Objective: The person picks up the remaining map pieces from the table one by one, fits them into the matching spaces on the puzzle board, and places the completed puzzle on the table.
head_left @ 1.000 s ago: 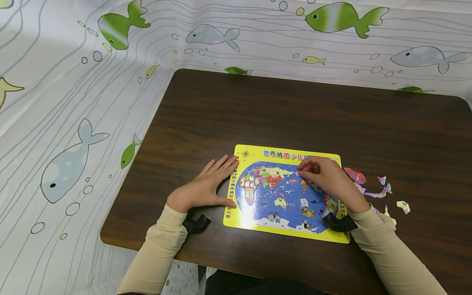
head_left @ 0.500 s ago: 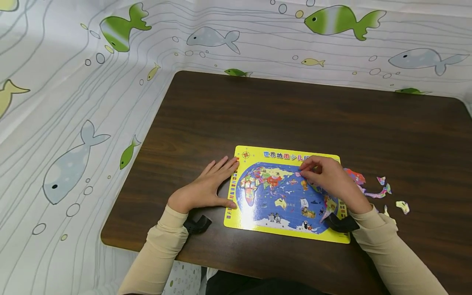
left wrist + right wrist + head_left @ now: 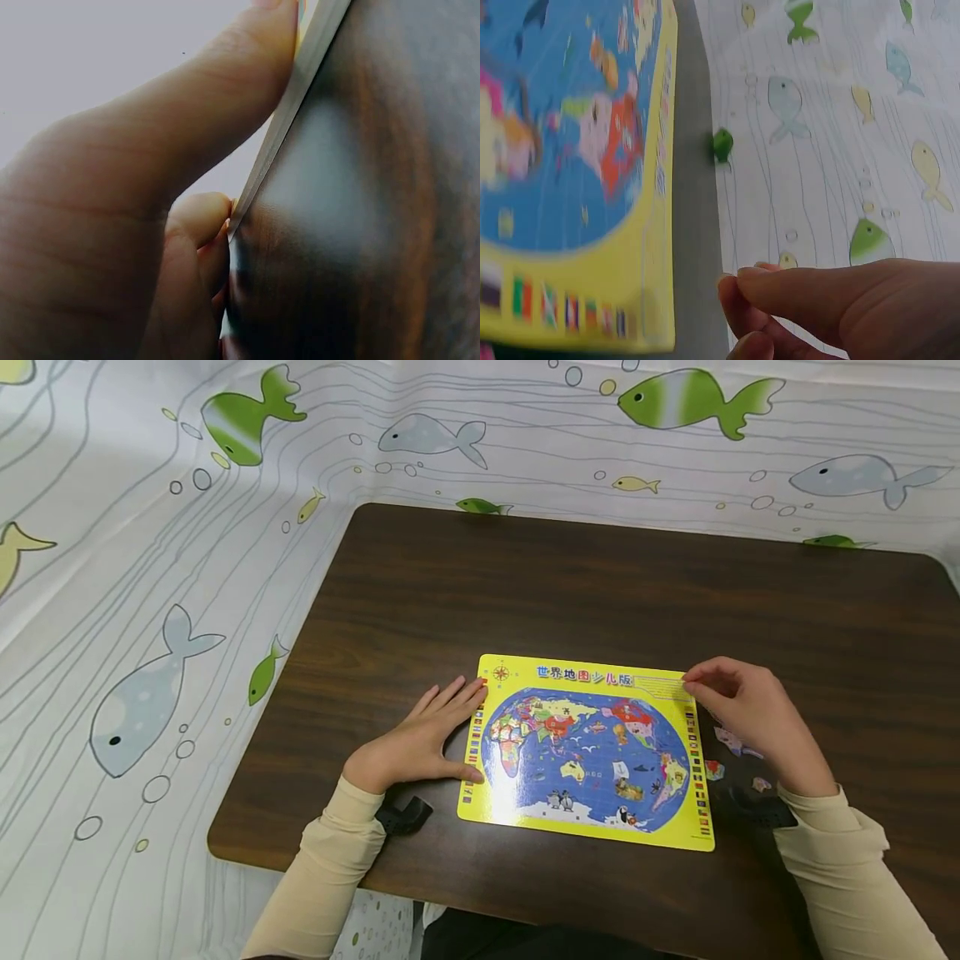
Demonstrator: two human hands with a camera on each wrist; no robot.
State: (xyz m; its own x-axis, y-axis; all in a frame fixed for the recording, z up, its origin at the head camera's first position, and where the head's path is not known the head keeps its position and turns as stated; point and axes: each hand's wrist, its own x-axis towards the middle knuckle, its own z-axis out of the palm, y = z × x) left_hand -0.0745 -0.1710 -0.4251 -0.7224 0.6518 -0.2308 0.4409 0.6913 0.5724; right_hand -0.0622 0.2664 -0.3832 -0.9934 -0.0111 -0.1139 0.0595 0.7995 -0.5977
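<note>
A yellow-bordered world map puzzle board (image 3: 585, 832) lies on the dark wooden table, its blue map filled with coloured pieces. My left hand (image 3: 416, 739) rests along the board's left edge, fingers spread and thumb on the border. In the left wrist view the thumb (image 3: 232, 67) lies against the board's side (image 3: 289, 112). At the board's upper right corner is my right hand (image 3: 750, 714), thumb and forefinger loosely together with nothing showing between them. The right wrist view shows those fingertips (image 3: 754, 281) beside the board's edge (image 3: 656, 255). Part of the loose pieces is hidden behind this hand.
Loose puzzle pieces lie right of the board: a pink and white one (image 3: 735, 742), a red and green one (image 3: 715, 769) and a small pink one (image 3: 761, 784). The wooden table (image 3: 600, 585) stretches behind the board to a fish-patterned cloth (image 3: 555, 460).
My right hand has left the upper part of the map and moved right to the board's corner, uncovering red and pink pieces in the map. The left hand stays in place.
</note>
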